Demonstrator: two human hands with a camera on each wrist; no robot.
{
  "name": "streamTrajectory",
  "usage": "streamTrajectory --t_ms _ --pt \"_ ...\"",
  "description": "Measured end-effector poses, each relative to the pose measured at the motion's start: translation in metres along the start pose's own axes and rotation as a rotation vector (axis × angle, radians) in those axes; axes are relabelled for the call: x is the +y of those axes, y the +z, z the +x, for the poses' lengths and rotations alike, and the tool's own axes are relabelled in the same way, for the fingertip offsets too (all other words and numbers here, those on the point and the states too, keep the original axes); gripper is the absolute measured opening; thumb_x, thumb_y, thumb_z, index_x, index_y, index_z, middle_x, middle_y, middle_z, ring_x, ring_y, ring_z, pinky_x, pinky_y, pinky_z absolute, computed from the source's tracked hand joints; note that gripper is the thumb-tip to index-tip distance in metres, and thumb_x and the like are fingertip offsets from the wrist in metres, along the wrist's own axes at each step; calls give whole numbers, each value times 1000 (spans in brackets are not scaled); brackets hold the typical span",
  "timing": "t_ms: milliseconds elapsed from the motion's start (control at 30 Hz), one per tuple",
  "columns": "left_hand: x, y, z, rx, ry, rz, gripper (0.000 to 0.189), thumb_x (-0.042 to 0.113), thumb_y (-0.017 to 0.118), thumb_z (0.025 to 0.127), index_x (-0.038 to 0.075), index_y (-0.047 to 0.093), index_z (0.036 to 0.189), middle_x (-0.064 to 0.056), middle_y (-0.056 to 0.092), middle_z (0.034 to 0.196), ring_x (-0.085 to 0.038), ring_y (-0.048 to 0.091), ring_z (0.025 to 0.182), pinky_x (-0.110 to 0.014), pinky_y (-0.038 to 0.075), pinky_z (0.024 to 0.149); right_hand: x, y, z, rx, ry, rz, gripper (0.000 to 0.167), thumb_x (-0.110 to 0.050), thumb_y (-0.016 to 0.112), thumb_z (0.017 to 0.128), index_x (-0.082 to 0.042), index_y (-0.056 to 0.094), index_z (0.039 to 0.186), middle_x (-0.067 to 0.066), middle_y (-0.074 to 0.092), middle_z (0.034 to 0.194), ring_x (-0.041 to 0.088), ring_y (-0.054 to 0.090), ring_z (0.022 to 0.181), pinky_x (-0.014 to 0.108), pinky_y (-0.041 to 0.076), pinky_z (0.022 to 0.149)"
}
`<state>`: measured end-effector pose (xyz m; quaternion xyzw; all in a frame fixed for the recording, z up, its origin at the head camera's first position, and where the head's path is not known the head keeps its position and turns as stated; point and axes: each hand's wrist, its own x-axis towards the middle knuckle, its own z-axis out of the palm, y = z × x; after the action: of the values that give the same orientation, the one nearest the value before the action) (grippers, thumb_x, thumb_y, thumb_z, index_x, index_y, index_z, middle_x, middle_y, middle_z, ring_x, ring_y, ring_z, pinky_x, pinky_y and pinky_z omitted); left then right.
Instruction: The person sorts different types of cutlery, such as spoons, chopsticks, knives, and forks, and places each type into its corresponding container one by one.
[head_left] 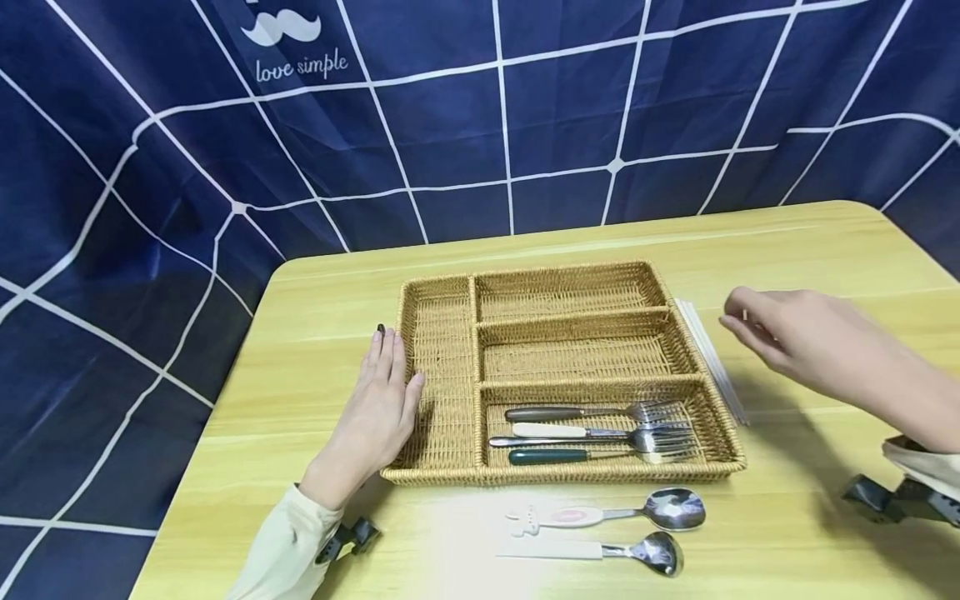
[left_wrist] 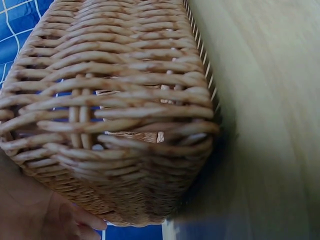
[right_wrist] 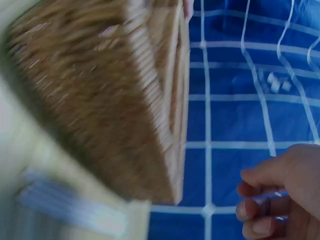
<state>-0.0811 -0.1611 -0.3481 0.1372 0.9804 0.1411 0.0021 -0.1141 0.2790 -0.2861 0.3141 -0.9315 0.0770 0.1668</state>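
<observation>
My left hand lies along the left wall of a wicker cutlery tray, its fingers straight and the thumb over the rim. In the left wrist view the woven wall of the tray fills the middle, with part of the hand below it. To the right of the tray my right hand hovers above the table, fingers loosely curled around nothing. Beside the tray's right wall lie thin white sticks, nearest to that hand. Several forks with brown, white and green handles fill the tray's front compartment.
Two spoons lie on the table before the tray: one with a decorated pale handle, one with a plain white handle. The tray's back, middle and left compartments hold nothing. A blue checked cloth hangs behind the table.
</observation>
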Motion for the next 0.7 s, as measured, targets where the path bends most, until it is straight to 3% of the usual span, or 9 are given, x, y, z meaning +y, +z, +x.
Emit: streamTrajectory --t_ms 167,433,700 --pt "-1 -2 0 -9 6 -3 62 30 28 106 -13 9 148 -30 2 156 -39 -2 146 -51 8 119 26 16 -14 -104 178 13 9 -4 59 91 -7 55 83 -8 46 57 8 41 49 31 36 41" --pt "-3 -3 -3 -16 10 15 62 31 25 106 -14 11 148 -30 3 156 -40 -2 145 -52 9 118 45 49 -18 -331 305 156 14 -9 61 89 -3 57 78 -3 55 62 16 53 57 38 49 52" --pt "-2 -4 -1 -17 3 17 62 30 27 106 -13 11 148 -29 3 156 -41 1 145 -52 10 118 44 59 -19 -400 372 197 18 -12 60 92 -2 56 78 -2 56 65 23 56 63 49 50 62"
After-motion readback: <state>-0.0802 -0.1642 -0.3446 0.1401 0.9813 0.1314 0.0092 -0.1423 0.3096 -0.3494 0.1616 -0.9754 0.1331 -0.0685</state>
